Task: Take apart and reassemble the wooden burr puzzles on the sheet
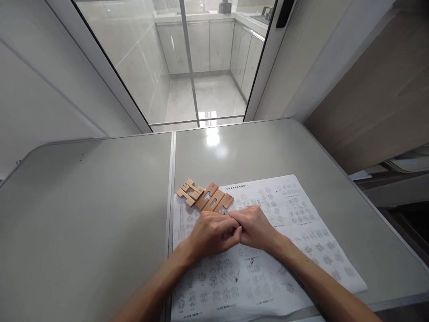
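Okay, pale wooden pieces then brown wooden pieces lie at upper left of the printed sheet; left hand and right hand meet, fingers curled, contents can't tell. Probably best: light fingertips, nudging no neighbouring pieces.

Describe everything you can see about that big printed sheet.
The white sheet, seemingly paper, lies spread on the table, slightly creased. Rows of small grey drawings with dark captions cover it. Wooden-looking pieces lie over its far left corner. The left hand and right hand meet above it; whether they touch it is hidden.
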The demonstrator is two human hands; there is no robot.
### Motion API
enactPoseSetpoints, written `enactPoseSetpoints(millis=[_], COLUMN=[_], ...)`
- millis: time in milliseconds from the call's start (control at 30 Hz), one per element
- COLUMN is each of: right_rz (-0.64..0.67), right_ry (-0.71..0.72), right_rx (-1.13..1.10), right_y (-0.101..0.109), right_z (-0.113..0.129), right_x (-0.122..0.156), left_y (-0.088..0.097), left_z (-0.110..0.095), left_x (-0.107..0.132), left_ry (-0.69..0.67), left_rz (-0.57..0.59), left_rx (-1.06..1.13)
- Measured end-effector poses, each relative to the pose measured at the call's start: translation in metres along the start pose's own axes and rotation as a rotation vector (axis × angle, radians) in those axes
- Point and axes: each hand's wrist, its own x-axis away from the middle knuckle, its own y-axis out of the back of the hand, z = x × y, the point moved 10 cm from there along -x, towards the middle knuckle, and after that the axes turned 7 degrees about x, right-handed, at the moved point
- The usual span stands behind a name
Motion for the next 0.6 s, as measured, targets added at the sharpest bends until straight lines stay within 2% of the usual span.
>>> enactPoseSetpoints(millis=[600], right_rz=[-0.022], right_ry=[0.004], right_rx=[-0.005], right_y=[0.0037], right_z=[0.0025], right_x=[-0.0019], left_y=[-0.0029], left_z=[0.0031], left_x=[0.0027], left_ry=[0.004], left_rz=[0.018], left_rx=[-0.012])
